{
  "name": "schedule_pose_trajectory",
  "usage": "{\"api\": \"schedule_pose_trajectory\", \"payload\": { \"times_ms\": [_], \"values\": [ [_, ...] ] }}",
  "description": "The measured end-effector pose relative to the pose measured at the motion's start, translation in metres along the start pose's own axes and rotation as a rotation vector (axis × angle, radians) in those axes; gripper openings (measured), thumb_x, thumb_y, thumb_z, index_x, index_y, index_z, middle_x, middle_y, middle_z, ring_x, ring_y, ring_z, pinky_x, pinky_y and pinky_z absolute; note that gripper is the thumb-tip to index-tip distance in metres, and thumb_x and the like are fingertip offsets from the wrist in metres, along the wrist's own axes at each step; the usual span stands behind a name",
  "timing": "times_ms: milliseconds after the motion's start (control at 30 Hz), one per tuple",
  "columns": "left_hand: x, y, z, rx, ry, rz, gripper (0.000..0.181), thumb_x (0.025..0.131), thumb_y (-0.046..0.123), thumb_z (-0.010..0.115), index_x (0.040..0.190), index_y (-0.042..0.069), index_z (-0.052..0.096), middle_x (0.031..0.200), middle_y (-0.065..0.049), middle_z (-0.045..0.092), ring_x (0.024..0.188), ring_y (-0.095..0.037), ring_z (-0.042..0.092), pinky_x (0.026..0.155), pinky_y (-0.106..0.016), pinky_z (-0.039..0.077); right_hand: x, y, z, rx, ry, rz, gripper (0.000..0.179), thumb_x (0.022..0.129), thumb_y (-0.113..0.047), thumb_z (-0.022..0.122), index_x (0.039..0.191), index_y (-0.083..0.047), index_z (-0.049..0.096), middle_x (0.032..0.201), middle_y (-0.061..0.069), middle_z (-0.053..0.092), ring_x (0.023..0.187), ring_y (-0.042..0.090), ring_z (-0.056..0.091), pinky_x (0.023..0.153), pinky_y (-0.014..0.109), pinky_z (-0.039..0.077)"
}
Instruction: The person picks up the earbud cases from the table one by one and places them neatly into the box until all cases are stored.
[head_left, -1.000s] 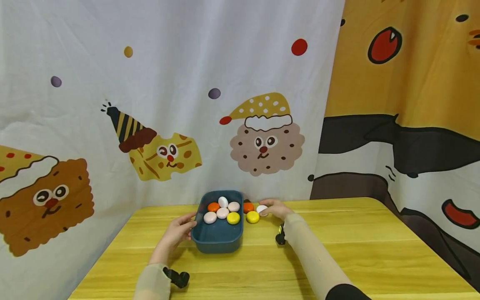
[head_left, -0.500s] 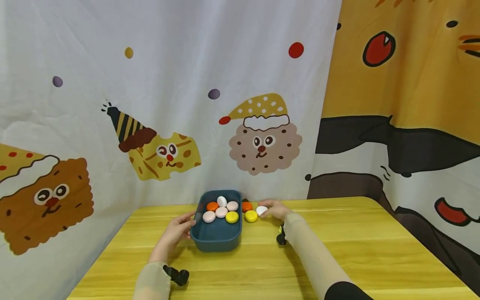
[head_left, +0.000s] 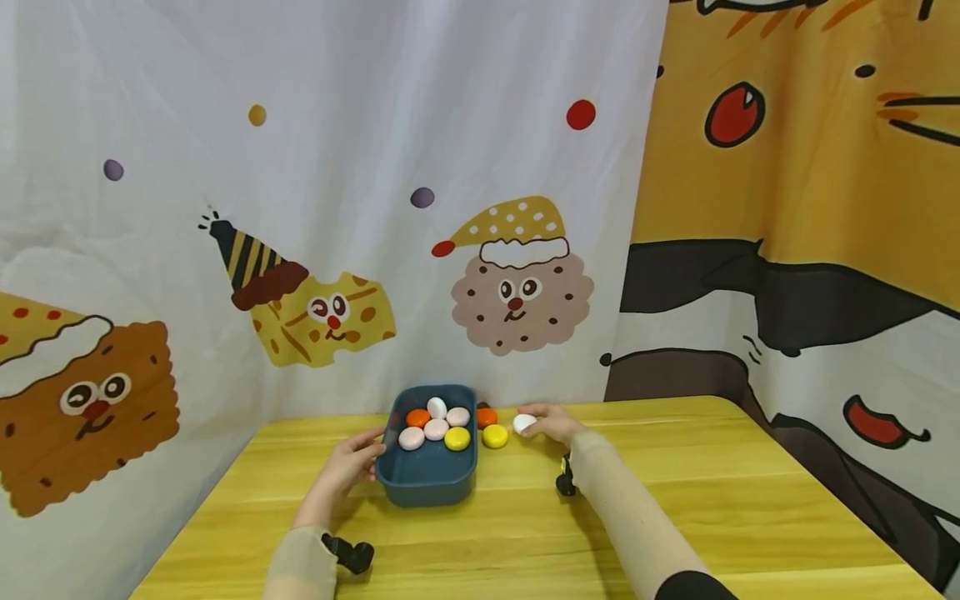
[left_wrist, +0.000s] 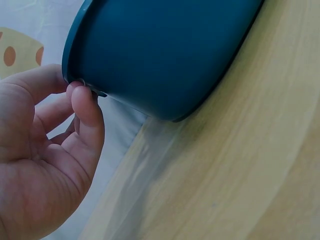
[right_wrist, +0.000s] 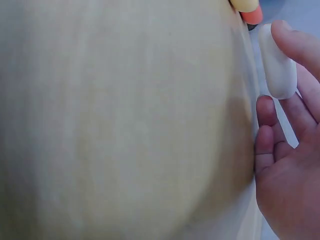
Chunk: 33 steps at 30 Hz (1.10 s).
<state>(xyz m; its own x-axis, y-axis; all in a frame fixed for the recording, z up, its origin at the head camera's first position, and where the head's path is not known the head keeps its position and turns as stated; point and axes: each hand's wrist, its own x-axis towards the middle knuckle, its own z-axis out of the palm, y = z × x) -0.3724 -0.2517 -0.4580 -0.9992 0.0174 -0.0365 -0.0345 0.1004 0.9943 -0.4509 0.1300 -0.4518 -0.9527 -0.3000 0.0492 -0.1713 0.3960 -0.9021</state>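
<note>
A dark blue-green bin stands on the table, with several rounded flat discs inside: a white one, an orange one, a yellow one and pale pink ones. My left hand grips its left rim; thumb and fingertips meet there in the left wrist view. To the bin's right, my right hand pinches another white disc between thumb and fingers. Between that hand and the bin lie a second orange disc and a second yellow disc.
The wood-grain table ends at the back against a printed cloth with cartoon figures. Behind the loose orange disc, a small dark thing is mostly hidden.
The head view has turned slightly right. My right hand, holding the white disc, has edged right, widening the gap to the loose yellow disc. My left hand stays at the bin's rim.
</note>
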Motion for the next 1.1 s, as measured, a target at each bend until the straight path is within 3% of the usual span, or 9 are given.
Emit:
{"api": "schedule_pose_trajectory", "payload": {
  "times_ms": [233,433,633,867,1100],
  "values": [
    [-0.005,-0.004,0.001,0.003,0.007,0.006,0.048,0.096,0.008,0.057,0.142,-0.001,0.046,0.095,-0.012,0.054,0.058,-0.014,0.047,0.053,-0.026,0.047,0.005,0.010,-0.002,0.052,0.022,0.006,0.056,0.077,0.001,0.073,0.131,0.008,0.056,0.135,0.024,0.052,0.126,0.039,0.042,0.108,0.054,0.025],
    [-0.006,-0.008,0.002,-0.001,0.021,0.003,0.048,0.096,0.008,0.057,0.141,-0.002,0.047,0.096,-0.013,0.055,0.058,-0.015,0.048,0.052,-0.025,0.047,-0.005,-0.002,-0.004,0.103,0.004,0.006,0.055,0.080,0.003,0.069,0.132,0.011,0.052,0.133,0.027,0.051,0.117,0.038,0.046,0.104,0.054,0.030],
    [-0.004,-0.008,0.002,-0.032,0.034,-0.003,0.047,0.096,0.008,0.058,0.141,-0.001,0.048,0.098,-0.016,0.060,0.056,-0.014,0.051,0.051,-0.024,0.047,0.010,0.011,-0.009,0.103,0.018,0.014,0.056,0.082,-0.002,0.071,0.134,0.006,0.053,0.136,0.021,0.051,0.118,0.032,0.045,0.104,0.052,0.030],
    [-0.004,-0.006,0.001,-0.024,0.019,0.002,0.048,0.097,0.009,0.057,0.142,-0.002,0.046,0.110,-0.019,0.060,0.057,-0.014,0.053,0.052,-0.025,0.048,0.021,0.017,-0.015,0.130,0.007,0.051,0.058,0.081,-0.006,0.074,0.135,0.005,0.053,0.133,0.017,0.053,0.111,0.026,0.051,0.094,0.039,0.040],
    [0.001,-0.004,0.000,-0.030,0.010,0.019,0.052,0.093,0.005,0.059,0.142,-0.002,0.046,0.099,-0.010,0.055,0.058,-0.012,0.051,0.053,-0.025,0.048,0.023,0.007,-0.028,0.102,0.026,0.044,0.059,0.081,-0.011,0.075,0.135,0.001,0.055,0.136,0.017,0.052,0.117,0.030,0.050,0.099,0.057,0.037]
  ]
}}
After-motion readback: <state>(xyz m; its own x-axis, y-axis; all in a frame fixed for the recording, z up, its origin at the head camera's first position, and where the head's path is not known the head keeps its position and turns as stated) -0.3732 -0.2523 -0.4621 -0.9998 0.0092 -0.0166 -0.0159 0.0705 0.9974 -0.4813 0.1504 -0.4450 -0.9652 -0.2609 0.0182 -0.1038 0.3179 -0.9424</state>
